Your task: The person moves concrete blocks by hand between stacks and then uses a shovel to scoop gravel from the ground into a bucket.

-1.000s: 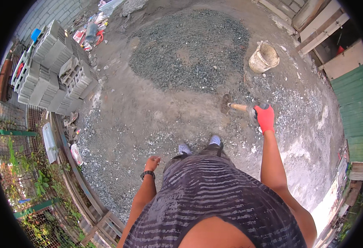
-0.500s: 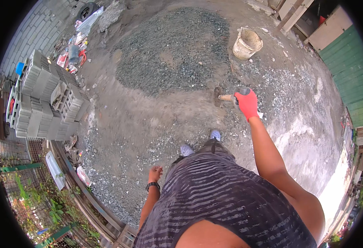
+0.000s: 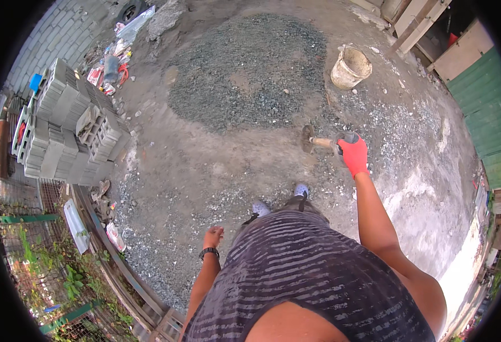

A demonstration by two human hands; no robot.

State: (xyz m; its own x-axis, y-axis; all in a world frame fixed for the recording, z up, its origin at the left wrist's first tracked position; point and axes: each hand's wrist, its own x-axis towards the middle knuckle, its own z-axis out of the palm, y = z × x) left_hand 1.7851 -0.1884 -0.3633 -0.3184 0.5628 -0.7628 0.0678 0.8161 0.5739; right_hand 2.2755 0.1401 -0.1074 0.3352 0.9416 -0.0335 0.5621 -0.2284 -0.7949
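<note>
My right hand [image 3: 353,154], in a red and grey glove, is closed around the grip of a shovel [image 3: 322,142]. Its wooden handle looks short from above, and the greyish blade points left, by the near right edge of a round gravel pile [image 3: 199,85]. My bare left hand [image 3: 214,235], with a dark watch at the wrist, hangs by my left side. Its fingers are loosely bent, and nothing shows in it.
A dirty whitish bucket [image 3: 351,67] stands right of the pile. Stacked grey hollow blocks [image 3: 62,125] are at the left, with litter [image 3: 111,68] and a tyre [image 3: 130,10] beyond. A green metal sheet [image 3: 484,102] lines the right. Gravelly ground lies around my feet.
The whole view has shifted slightly, so the pile and bucket sit farther right. The shovel stays in my right hand, and my left hand still hangs by my side.
</note>
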